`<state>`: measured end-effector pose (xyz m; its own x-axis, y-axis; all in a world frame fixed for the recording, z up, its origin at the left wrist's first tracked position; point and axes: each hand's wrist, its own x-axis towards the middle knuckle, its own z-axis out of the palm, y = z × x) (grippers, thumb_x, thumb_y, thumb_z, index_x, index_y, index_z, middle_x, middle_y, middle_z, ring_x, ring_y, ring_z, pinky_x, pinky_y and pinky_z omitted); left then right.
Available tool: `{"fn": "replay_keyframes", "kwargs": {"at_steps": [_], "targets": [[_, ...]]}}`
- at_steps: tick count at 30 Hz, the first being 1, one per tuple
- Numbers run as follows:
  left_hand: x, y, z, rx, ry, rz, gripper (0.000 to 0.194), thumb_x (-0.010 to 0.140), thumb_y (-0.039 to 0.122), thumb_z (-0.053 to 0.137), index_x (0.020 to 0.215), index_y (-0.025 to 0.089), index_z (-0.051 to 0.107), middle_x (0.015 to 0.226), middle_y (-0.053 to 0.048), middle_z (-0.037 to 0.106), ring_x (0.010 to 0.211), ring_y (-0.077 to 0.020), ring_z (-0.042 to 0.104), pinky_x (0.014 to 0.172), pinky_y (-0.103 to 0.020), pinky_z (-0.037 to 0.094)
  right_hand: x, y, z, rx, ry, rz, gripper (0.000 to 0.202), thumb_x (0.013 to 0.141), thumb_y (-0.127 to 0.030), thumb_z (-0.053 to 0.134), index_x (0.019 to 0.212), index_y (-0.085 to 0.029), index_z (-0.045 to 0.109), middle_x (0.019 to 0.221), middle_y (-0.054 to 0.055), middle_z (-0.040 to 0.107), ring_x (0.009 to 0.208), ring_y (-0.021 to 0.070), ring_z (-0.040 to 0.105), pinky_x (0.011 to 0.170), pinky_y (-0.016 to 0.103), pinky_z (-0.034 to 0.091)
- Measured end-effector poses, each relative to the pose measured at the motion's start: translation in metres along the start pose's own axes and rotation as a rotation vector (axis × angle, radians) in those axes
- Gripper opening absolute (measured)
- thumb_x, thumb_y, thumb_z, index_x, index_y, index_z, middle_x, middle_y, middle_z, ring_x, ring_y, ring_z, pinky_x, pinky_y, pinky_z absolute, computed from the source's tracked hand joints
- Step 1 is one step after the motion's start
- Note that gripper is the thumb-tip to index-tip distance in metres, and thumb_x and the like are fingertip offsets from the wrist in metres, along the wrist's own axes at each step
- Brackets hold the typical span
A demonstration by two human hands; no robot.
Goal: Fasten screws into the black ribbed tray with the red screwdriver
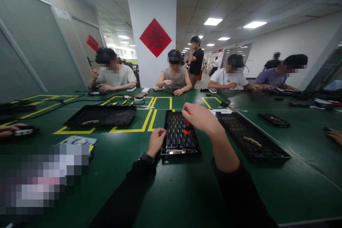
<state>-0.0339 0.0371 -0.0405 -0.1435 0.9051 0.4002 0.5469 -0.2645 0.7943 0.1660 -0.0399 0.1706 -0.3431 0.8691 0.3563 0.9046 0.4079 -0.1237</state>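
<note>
In front of me on the green table lies a black shallow case (179, 133), inside it rows of small raised shapes like a keyboard's underside. My right hand (202, 118) is closed round the top of a red-handled screwdriver (187, 131). The screwdriver stands upright, with its shaft pointing down into the near right part of the case; where the tip touches, I cannot make out. My left hand (157, 141) is closed at the case's left rim, fingertips pinched against the edge. A light-coloured strip (176, 152) shows along the case's near end.
Similar black cases lie to the right (252, 146) and far left (103, 115), each holding a tan strip. A smaller black part (274, 120) sits farther right. A plastic packet (77, 140) is at left. Cables (80, 96) run across the table. Several people sit opposite.
</note>
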Motion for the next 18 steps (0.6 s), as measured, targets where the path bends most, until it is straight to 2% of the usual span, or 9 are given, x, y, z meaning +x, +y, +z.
{"fn": "replay_keyframes", "kwargs": {"at_steps": [3,5,8,11,14,18], "targets": [[0.0001,0.0002,0.0003,-0.011,0.007,-0.009,0.014,0.076,0.025,0.052,0.08,0.017,0.063,0.085,-0.004,0.062,0.08,-0.0152,0.056,0.074,-0.029,0.044,0.001,0.0017,0.0018,-0.004,-0.016,-0.018,0.022,0.083,-0.035,0.044,0.096,-0.022,0.056,0.09,0.005,0.066,0.077,0.0213,0.06,0.063,0.027,0.036],[-0.0001,0.0007,0.0002,-0.017,0.013,-0.007,0.014,0.076,0.025,0.052,0.079,0.017,0.063,0.085,-0.004,0.062,0.081,-0.0154,0.055,0.075,-0.029,0.044,0.0007,0.0009,0.0013,0.02,-0.04,-0.029,0.026,0.082,-0.042,0.046,0.097,-0.023,0.056,0.09,0.005,0.066,0.076,0.0211,0.059,0.061,0.026,0.036],[-0.0004,0.0011,0.0,-0.028,0.012,-0.003,0.014,0.076,0.025,0.052,0.079,0.018,0.063,0.085,-0.004,0.061,0.081,-0.0154,0.055,0.075,-0.029,0.044,0.0004,-0.0018,-0.0002,0.037,-0.036,-0.018,0.039,0.083,-0.054,0.039,0.094,-0.021,0.057,0.089,0.007,0.066,0.076,0.0212,0.059,0.06,0.026,0.036],[-0.0002,0.0,0.0001,-0.034,0.008,-0.004,0.015,0.076,0.026,0.052,0.079,0.018,0.063,0.085,-0.004,0.061,0.08,-0.0154,0.055,0.075,-0.029,0.044,0.0008,-0.002,-0.0008,0.007,-0.027,-0.002,0.037,0.088,-0.046,0.034,0.09,-0.02,0.059,0.089,0.008,0.066,0.078,0.0206,0.06,0.062,0.026,0.036],[0.0005,-0.0017,0.0008,-0.037,0.001,-0.007,0.015,0.076,0.027,0.051,0.08,0.018,0.063,0.085,-0.004,0.061,0.08,-0.0153,0.055,0.074,-0.029,0.044,0.0007,0.0008,-0.0017,-0.011,-0.056,0.001,0.025,0.085,-0.035,0.041,0.091,-0.021,0.06,0.089,0.006,0.066,0.076,0.0199,0.059,0.063,0.026,0.036],[0.0008,-0.0015,0.001,-0.043,0.008,-0.014,0.014,0.076,0.025,0.052,0.08,0.018,0.063,0.085,-0.004,0.061,0.08,-0.0154,0.055,0.075,-0.029,0.044,-0.0012,0.0033,-0.0053,0.055,-0.089,-0.023,0.03,0.083,-0.043,0.044,0.093,-0.02,0.061,0.091,0.006,0.066,0.079,0.0197,0.059,0.063,0.025,0.037]]}}
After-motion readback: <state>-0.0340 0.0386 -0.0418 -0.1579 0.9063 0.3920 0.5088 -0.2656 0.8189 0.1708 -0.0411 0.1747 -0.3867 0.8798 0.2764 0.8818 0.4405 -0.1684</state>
